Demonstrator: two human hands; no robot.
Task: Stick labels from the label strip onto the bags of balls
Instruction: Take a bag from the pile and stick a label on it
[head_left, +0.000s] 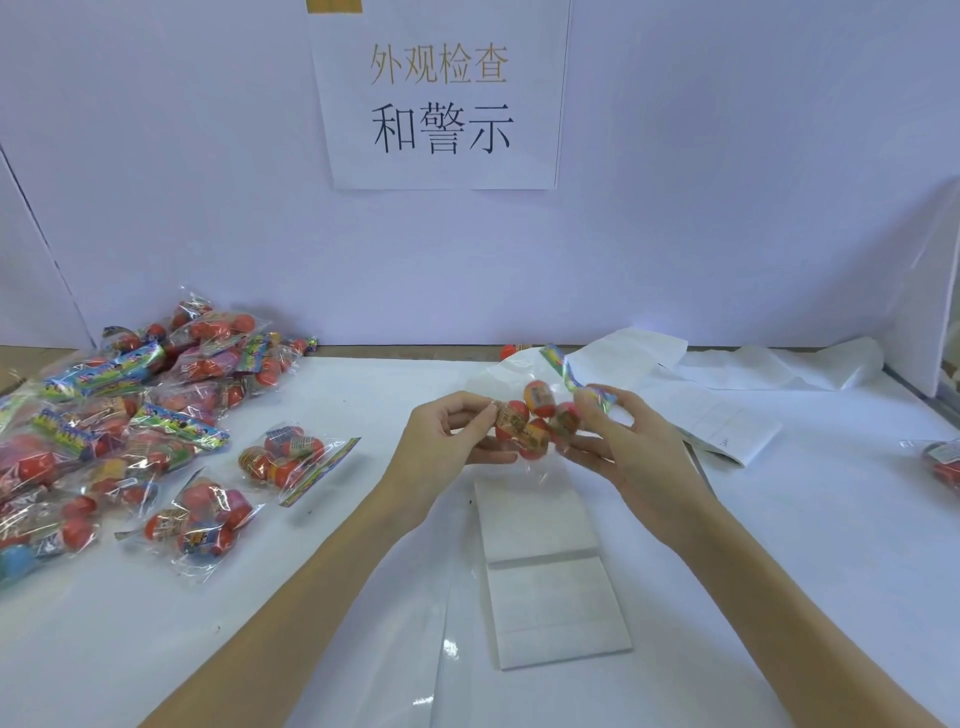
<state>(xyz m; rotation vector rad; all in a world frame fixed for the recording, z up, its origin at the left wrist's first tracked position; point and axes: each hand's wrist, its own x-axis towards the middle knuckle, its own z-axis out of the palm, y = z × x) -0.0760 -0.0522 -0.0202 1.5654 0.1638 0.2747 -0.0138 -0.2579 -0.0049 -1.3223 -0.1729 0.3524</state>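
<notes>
A clear bag of red and orange balls (535, 423) hangs above the table's middle, held between both hands. My left hand (452, 441) pinches its left side with thumb and fingers. My right hand (623, 441) grips its right side near the colourful header. Directly below on the table lies the white folded label strip (550, 571), with no hand on it. Whether a label is on the held bag cannot be told.
A large heap of bags of balls (104, 426) covers the table's left side, with two bags (296, 460) nearer the middle. More label backing paper (727, 415) trails at the back right. Another bag (943, 460) sits at the right edge. A white wall with a printed sign (441, 98) stands behind.
</notes>
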